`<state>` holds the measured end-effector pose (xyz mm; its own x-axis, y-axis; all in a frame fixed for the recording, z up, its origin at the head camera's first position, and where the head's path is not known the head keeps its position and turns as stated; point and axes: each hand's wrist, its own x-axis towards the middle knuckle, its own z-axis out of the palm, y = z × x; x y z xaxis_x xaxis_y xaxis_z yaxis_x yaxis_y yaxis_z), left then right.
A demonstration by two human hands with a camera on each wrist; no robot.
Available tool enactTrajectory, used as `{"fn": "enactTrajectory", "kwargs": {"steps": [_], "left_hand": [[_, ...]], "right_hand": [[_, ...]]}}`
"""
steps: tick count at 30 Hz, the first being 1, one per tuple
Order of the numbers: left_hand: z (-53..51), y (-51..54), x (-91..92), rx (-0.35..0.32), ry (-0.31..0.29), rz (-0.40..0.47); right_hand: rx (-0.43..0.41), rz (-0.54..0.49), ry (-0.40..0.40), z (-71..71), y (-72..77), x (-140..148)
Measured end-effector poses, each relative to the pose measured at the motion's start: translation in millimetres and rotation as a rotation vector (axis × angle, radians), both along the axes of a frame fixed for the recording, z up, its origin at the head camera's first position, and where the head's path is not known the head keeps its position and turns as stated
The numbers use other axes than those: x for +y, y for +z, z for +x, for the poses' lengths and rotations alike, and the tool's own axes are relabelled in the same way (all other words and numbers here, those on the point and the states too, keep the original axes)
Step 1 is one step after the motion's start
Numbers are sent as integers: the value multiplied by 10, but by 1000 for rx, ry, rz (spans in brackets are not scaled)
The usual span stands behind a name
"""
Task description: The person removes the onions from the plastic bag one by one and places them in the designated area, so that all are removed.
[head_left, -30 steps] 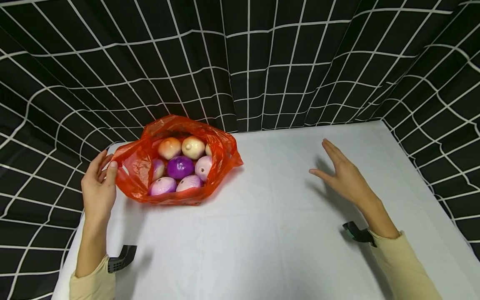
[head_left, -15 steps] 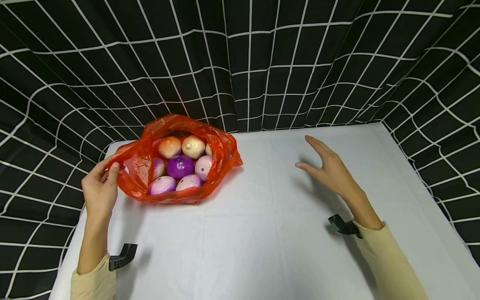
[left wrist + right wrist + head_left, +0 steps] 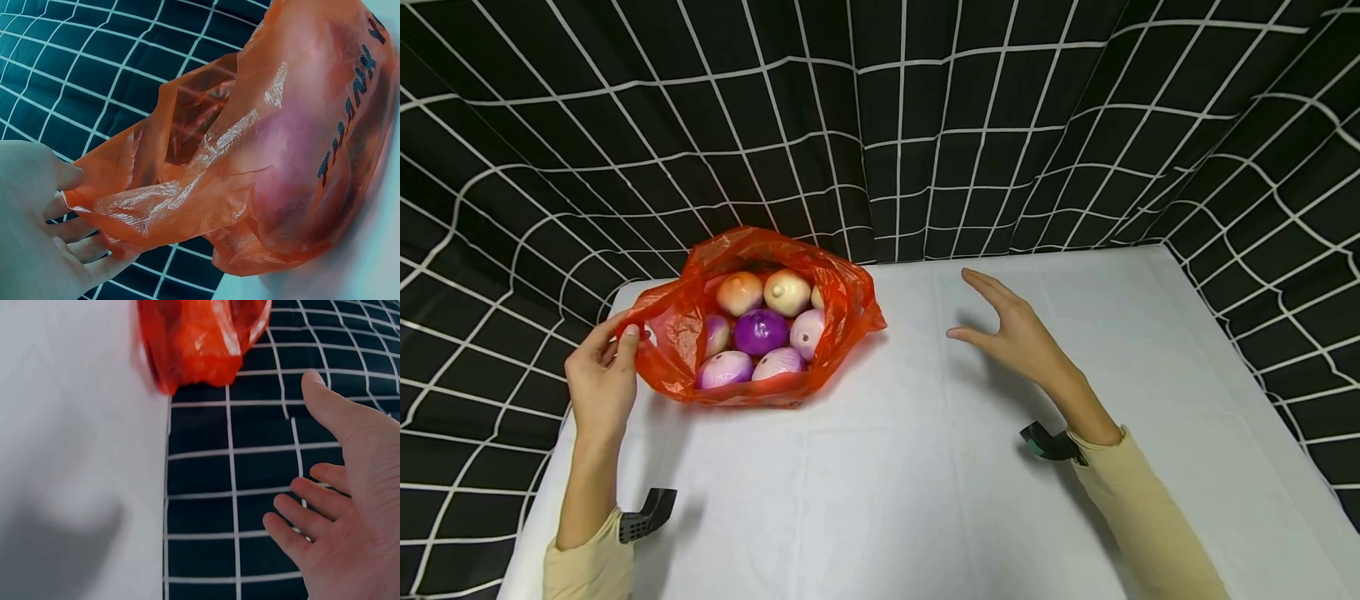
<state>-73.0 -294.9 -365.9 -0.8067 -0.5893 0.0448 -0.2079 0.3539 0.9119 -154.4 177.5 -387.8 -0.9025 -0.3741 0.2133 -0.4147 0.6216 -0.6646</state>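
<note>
A red plastic bag (image 3: 842,317) stands with its mouth open on the left of the table. Inside it lie several onions: a deep purple one (image 3: 761,332) in the middle, pale purple ones (image 3: 726,369) in front, an orange one (image 3: 740,293) and a cream one (image 3: 786,293) behind. My left hand (image 3: 601,379) pinches the bag's left edge between thumb and fingers, pulling that side outward; the left wrist view shows the stretched film (image 3: 156,206). Over the table to the right of the bag, my right hand (image 3: 1018,333) is held with thumb and fingers spread, touching nothing.
A white cloth (image 3: 880,492) covers the table. Black curtain with a white grid (image 3: 940,125) rises behind the table and along both sides. Each wrist carries a dark camera mount, the left one (image 3: 647,515) and the right one (image 3: 1048,442).
My right hand has moved left, toward the bag, with its fingers still spread. My left thumb and fingers have closed on the bag's edge. The bag and onions have hardly moved.
</note>
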Motion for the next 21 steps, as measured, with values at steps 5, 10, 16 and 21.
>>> {"fn": "enactTrajectory", "kwargs": {"steps": [5, 10, 16, 21], "left_hand": [[-1, -5, -5, 60, 4, -15], [1, -12, 1, 63, 6, -23], [-3, -14, 26, 48, 4, -20], [-16, -24, 31, 42, 0, -47]], "right_hand": [[22, -17, 39, -31, 24, -182], [41, -31, 97, -67, 44, -372], [45, -24, 175, -101, 81, -627], [20, -78, 236, -207, 40, -913]]}}
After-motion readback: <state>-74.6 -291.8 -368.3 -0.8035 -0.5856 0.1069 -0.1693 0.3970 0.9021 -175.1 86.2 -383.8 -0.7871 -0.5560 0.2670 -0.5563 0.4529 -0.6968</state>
